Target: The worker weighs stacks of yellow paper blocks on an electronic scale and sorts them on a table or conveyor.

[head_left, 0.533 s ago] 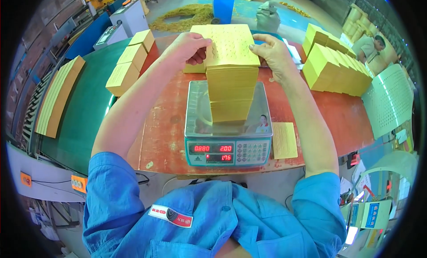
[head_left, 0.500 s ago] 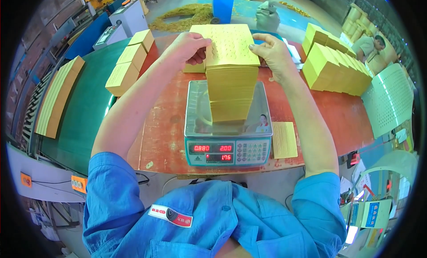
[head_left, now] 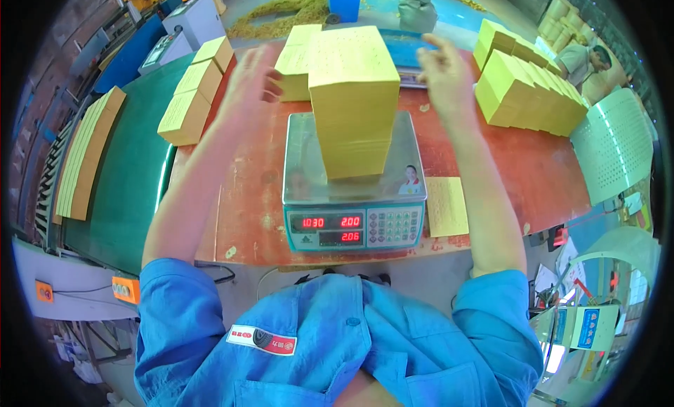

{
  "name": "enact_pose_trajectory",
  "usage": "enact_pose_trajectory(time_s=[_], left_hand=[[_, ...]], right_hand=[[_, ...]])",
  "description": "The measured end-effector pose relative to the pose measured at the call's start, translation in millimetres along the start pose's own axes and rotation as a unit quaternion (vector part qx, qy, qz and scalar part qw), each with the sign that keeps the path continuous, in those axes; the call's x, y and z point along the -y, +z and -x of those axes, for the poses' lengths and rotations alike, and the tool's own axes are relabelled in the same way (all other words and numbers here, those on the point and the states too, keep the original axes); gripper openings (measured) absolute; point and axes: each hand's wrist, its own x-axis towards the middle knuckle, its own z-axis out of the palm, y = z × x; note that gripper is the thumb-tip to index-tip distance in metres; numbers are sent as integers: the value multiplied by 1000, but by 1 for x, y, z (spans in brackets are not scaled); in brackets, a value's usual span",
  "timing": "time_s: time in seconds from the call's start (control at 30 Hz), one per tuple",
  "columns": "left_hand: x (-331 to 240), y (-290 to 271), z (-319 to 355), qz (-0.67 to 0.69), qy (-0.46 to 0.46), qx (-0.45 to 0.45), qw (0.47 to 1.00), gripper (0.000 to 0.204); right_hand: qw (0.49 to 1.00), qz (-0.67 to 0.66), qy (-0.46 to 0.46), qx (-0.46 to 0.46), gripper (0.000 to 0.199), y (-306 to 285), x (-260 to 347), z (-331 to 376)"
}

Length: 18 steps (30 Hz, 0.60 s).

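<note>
Head view, from above our own shoulders: we stand at a red-brown table (head_left: 232, 196) where a tall stack of yellow paper (head_left: 353, 98) sits upright on the steel pan of a digital scale (head_left: 354, 189), lit red digits facing us. The stack rises vertically, its long axis straight up off the pan toward the camera; its top sheet is a rectangle running lengthwise away from us.

Our left hand (head_left: 251, 80) and right hand (head_left: 444, 71) hover on either side of the stack's top, fingers spread, clear of the paper and holding nothing.

We judge the risk plain enough: the stack is tall against its narrow footing and fills only part of the pan, so a brush from either hand could shear the upper sheets sideways or tip the lot onto the table.

More yellow bundles (head_left: 530, 91) line the table's right side, smaller bundles (head_left: 189, 105) its left edge. A loose yellow sheet (head_left: 446, 206) lies flat just beside the scale, on its right.
</note>
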Motion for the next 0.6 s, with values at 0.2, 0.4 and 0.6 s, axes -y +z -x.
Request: enact_pose_trajectory(time_s=[0.2, 0.4, 0.6], left_hand=[[48, -125, 6, 113, -98, -143, 978, 67], [43, -132, 22, 72, -79, -148, 983, 78], [22, -115, 41, 93, -84, -107, 986, 79]], right_hand=[[972, -165, 164, 24, 30, -40, -49, -1], [951, -182, 245, 57, 30, -12, -94, 6], [911, -272, 288, 117, 27, 29, -138, 6]])
